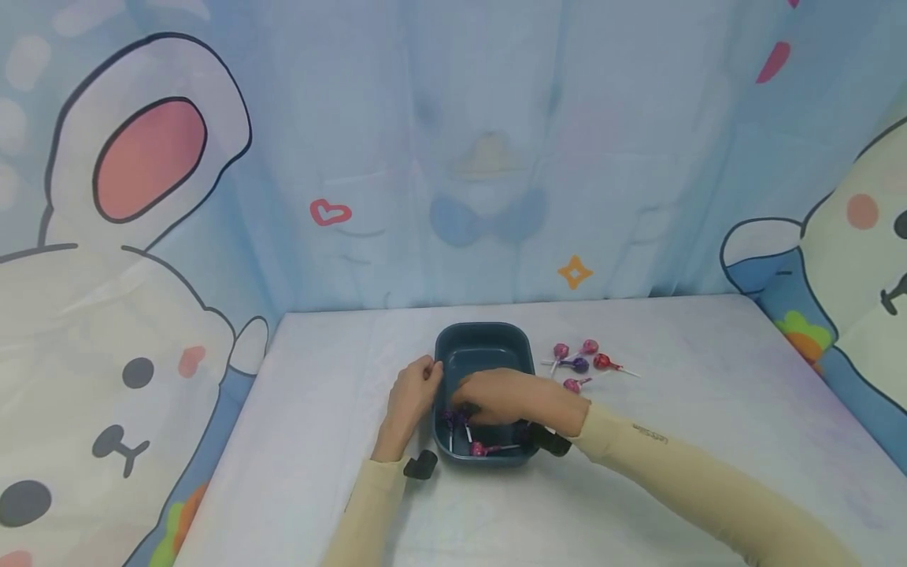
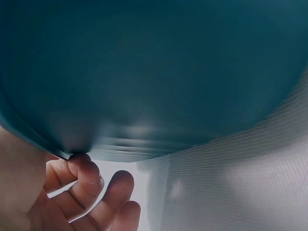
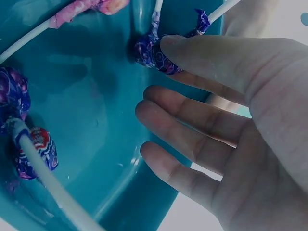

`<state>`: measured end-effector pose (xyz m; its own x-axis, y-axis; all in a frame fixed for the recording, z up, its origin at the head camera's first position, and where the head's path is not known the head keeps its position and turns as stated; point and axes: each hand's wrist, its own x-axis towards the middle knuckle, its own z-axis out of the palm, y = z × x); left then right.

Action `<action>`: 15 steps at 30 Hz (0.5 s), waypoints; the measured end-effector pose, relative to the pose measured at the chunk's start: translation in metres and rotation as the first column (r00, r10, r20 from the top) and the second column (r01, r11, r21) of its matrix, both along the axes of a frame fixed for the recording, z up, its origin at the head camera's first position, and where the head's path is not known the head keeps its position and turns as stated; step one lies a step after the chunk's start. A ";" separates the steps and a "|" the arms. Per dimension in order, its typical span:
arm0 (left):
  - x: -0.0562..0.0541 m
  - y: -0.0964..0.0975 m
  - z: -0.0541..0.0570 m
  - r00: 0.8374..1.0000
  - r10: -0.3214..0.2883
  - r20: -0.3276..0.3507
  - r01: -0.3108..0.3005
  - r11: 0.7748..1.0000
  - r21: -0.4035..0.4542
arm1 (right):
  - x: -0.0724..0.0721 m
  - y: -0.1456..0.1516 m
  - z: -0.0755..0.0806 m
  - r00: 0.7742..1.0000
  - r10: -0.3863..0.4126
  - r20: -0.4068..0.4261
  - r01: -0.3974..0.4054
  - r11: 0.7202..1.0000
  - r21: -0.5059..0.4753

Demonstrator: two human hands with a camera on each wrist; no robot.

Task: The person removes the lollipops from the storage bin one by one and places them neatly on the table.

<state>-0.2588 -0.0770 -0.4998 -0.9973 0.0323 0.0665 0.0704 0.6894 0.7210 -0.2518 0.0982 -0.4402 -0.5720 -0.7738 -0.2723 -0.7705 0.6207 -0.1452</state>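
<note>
A dark teal plastic box [image 1: 484, 340] stands on the table with several wrapped lollipops inside. At its left side my left hand [image 1: 409, 402] pinches the rim between thumb and finger. My right hand [image 1: 505, 396] reaches down into the box. In the right wrist view, its thumb and index finger pinch a purple lollipop [image 3: 166, 61], while the other fingers are spread apart. Another purple lollipop [image 3: 143, 50] touches that one. A pink lollipop [image 1: 479, 449] lies near the box's front wall. Two dark-wrapped lollipops lie at the left edge of the right wrist view, one a purple lollipop [image 3: 12, 91].
Right of the box, several lollipops lie loosely grouped on the white table [image 1: 333, 370], among them a red lollipop [image 1: 602, 361] and a dark purple lollipop [image 1: 580, 365]. Behind the table hangs a light blue printed curtain [image 1: 623, 157].
</note>
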 end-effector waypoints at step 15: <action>0.001 0.000 0.002 1.000 0.007 -0.003 -0.007 1.000 0.000 | -0.002 0.030 0.005 0.998 -0.029 0.051 0.035 0.991 -0.127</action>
